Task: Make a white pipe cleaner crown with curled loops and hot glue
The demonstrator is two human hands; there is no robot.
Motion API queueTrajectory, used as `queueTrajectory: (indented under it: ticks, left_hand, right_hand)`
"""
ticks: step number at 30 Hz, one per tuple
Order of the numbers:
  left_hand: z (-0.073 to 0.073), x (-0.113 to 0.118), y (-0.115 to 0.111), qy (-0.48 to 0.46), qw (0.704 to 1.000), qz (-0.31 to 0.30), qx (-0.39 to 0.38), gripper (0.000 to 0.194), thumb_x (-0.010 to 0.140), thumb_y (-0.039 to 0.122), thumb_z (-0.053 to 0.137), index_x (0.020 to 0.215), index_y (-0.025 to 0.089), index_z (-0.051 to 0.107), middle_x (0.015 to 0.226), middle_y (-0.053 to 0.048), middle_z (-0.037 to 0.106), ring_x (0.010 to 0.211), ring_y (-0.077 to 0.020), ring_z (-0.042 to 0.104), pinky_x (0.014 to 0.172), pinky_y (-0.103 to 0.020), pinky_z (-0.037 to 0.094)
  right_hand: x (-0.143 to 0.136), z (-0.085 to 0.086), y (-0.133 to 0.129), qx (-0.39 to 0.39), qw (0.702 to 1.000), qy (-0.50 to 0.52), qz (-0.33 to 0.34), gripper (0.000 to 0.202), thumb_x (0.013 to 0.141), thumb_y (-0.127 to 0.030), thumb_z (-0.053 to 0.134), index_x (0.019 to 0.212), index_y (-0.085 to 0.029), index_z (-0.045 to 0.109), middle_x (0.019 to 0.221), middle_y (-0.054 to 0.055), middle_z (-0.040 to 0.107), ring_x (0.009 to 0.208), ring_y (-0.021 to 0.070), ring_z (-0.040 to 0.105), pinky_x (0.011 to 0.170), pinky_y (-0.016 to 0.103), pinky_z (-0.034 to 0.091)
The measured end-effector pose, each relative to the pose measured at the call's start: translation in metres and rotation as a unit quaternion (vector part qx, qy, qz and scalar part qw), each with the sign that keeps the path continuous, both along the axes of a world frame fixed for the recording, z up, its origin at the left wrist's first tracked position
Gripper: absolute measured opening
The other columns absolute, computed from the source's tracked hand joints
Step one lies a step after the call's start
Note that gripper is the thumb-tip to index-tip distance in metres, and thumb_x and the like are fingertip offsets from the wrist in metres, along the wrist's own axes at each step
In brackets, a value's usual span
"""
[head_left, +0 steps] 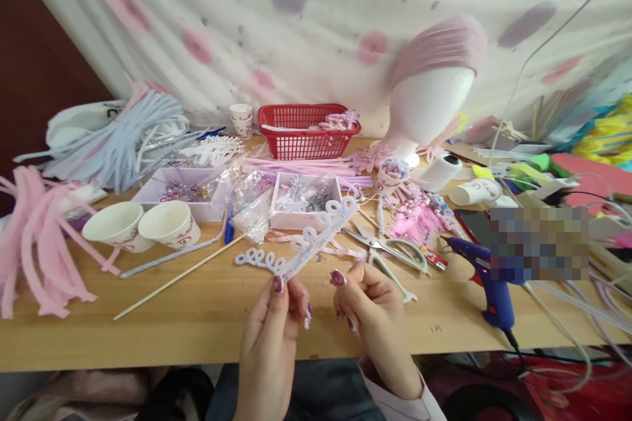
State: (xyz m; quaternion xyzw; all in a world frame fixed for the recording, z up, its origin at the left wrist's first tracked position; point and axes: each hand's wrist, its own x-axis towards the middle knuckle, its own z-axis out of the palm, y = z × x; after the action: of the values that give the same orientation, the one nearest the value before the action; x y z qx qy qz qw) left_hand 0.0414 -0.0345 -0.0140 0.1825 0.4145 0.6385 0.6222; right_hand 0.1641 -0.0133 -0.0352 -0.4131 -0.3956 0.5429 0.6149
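Pinched in my left hand (274, 322) is a pale lilac pipe cleaner shape (311, 247), bent into a V with rows of small loops along both arms. Its lower point sits between the thumb and fingertips. Just to the right, my right hand (372, 316) is closed with its fingers curled in, apart from the looped shape; whatever it may hold is hidden. Behind the hands lie scissors (382, 247) with pale green handles. A white box (306, 219) of small beads stands beyond the looped shape.
Paper cups (170, 227) and pink pipe cleaners (44, 243) stand left, near a wooden stick (172, 283). A blue glue gun (494, 289) with its cord is at right. Behind are a red basket (306, 145) and a foam head (427, 105).
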Motion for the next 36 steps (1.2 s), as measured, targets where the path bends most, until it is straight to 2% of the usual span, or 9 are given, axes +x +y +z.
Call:
queueTrajectory:
  ticks: [3, 6, 12, 16, 20, 24, 27, 32, 36]
  left_hand:
    - [-0.001, 0.012, -0.005, 0.022, 1.000, 0.009, 0.014, 0.045, 0.081, 0.058, 0.072, 0.063, 0.019, 0.058, 0.061, 0.002, 0.051, 0.060, -0.0116, 0.046, 0.061, -0.022, 0.044]
    - [-0.011, 0.021, -0.010, 0.047, 0.998, 0.012, -0.029, 0.044, 0.081, 0.062, 0.069, 0.073, 0.020, 0.063, 0.067, 0.000, 0.060, 0.063, -0.0138, 0.051, 0.063, -0.024, 0.046]
    - [-0.025, 0.035, -0.016, 0.100, 0.993, 0.011, -0.066, 0.045, 0.084, 0.062, 0.065, 0.102, 0.022, 0.073, 0.100, -0.009, 0.075, 0.104, -0.0253, 0.068, 0.085, -0.031, 0.054]
    - [-0.024, 0.025, -0.017, 0.132, 0.990, -0.028, -0.035, 0.050, 0.082, 0.069, 0.061, 0.082, 0.021, 0.075, 0.068, -0.008, 0.070, 0.076, -0.0252, 0.069, 0.060, -0.030, 0.054]
    - [-0.015, -0.011, -0.007, 0.183, 0.983, 0.003, -0.022, 0.047, 0.077, 0.064, 0.071, 0.068, 0.018, 0.071, 0.055, -0.002, 0.060, 0.051, -0.0145, 0.050, 0.049, -0.024, 0.039]
    - [0.009, -0.032, 0.010, 0.230, 0.971, 0.056, 0.040, 0.036, 0.077, 0.056, 0.076, 0.081, 0.020, 0.073, 0.067, 0.000, 0.061, 0.061, -0.0126, 0.048, 0.059, -0.023, 0.039]
    - [0.027, -0.032, 0.018, 0.283, 0.954, 0.040, 0.094, 0.037, 0.084, 0.058, 0.067, 0.085, 0.021, 0.072, 0.070, 0.000, 0.060, 0.062, -0.0136, 0.048, 0.060, -0.024, 0.039]
    - [0.036, -0.032, 0.020, 0.381, 0.910, -0.005, 0.165, 0.041, 0.094, 0.050, 0.057, 0.065, 0.022, 0.053, 0.058, 0.003, 0.050, 0.054, -0.0133, 0.043, 0.053, -0.025, 0.034]
    - [0.032, -0.031, 0.018, 0.404, 0.902, 0.031, 0.148, 0.041, 0.096, 0.052, 0.052, 0.068, 0.023, 0.055, 0.056, 0.003, 0.049, 0.052, -0.0137, 0.043, 0.052, -0.026, 0.033]
  right_hand:
    - [-0.010, 0.004, -0.002, 0.025, 1.000, 0.015, 0.002, 0.017, 0.085, -0.036, 0.077, 0.083, -0.019, 0.072, 0.065, -0.002, 0.064, 0.053, 0.0090, 0.056, 0.053, 0.021, 0.047]
    - [-0.018, 0.005, -0.004, 0.015, 0.997, 0.038, 0.058, 0.023, 0.089, -0.039, 0.071, 0.106, -0.025, 0.073, 0.074, -0.001, 0.065, 0.047, 0.0082, 0.052, 0.046, 0.022, 0.045]
    - [-0.024, 0.008, -0.009, 0.007, 0.999, -0.026, 0.047, 0.029, 0.090, -0.047, 0.068, 0.079, -0.020, 0.066, 0.062, -0.005, 0.050, 0.048, 0.0067, 0.039, 0.045, 0.018, 0.037]
    - [-0.012, 0.009, -0.008, 0.020, 0.998, -0.053, 0.033, 0.028, 0.094, -0.048, 0.062, 0.084, -0.022, 0.061, 0.060, -0.005, 0.048, 0.051, 0.0107, 0.043, 0.049, 0.021, 0.041]
    - [0.013, 0.012, -0.009, 0.070, 0.987, -0.119, 0.080, 0.024, 0.102, -0.040, 0.051, 0.087, -0.023, 0.060, 0.075, 0.001, 0.060, 0.071, 0.0164, 0.054, 0.072, 0.028, 0.045]
    - [0.027, 0.018, -0.018, 0.035, 0.954, -0.090, 0.285, 0.026, 0.105, -0.040, 0.043, 0.089, -0.022, 0.053, 0.070, -0.001, 0.056, 0.061, 0.0134, 0.049, 0.066, 0.028, 0.042]
    - [0.026, 0.023, -0.025, 0.003, 0.932, -0.087, 0.353, 0.030, 0.104, -0.045, 0.044, 0.089, -0.020, 0.053, 0.070, -0.001, 0.054, 0.059, 0.0113, 0.046, 0.061, 0.026, 0.039]
    - [0.024, 0.022, -0.032, -0.058, 0.942, -0.065, 0.323, 0.034, 0.099, -0.050, 0.053, 0.086, -0.019, 0.056, 0.069, -0.002, 0.051, 0.057, 0.0092, 0.039, 0.056, 0.024, 0.033]
    - [0.025, 0.015, -0.029, -0.064, 0.958, -0.076, 0.269, 0.029, 0.098, -0.048, 0.057, 0.089, -0.020, 0.061, 0.069, -0.001, 0.054, 0.057, 0.0094, 0.041, 0.055, 0.023, 0.035]
